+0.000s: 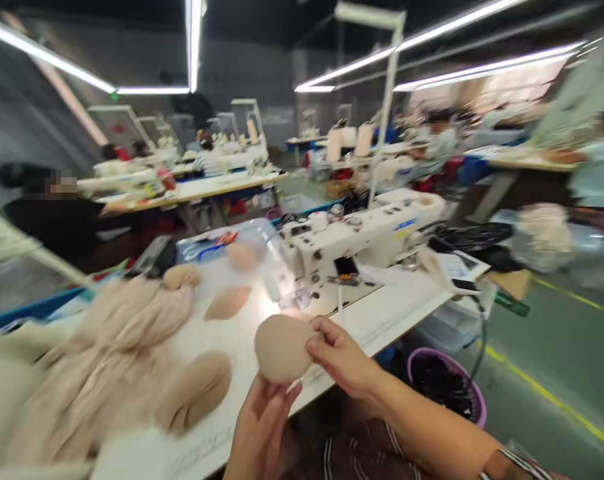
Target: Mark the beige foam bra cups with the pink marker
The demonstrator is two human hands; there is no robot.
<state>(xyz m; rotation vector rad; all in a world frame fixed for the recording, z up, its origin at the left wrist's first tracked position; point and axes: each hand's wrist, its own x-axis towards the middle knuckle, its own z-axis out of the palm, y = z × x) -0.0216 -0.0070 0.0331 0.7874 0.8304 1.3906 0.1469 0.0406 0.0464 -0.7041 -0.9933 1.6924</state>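
Observation:
A rounded beige bra cup (283,348) is held up over the front edge of the white sewing table (377,320). My right hand (343,357) pinches its right side between thumb and fingers. From below, my left hand (268,421) grips the lower edge, with part of its fingers hidden behind the cup. Just beyond the cup is the lit needle area of a white sewing machine (367,223). To the left on the table lie a folded beige cup (202,387), a flatter pinkish cup piece (228,303) and a blurred heap of beige fabric (107,360).
A clear plastic bag (232,233) and a small cutting tool (346,280) lie by the machine. A purple basket (475,400) with black material stands on the floor to the right. Other people sit at sewing tables further back and on both sides.

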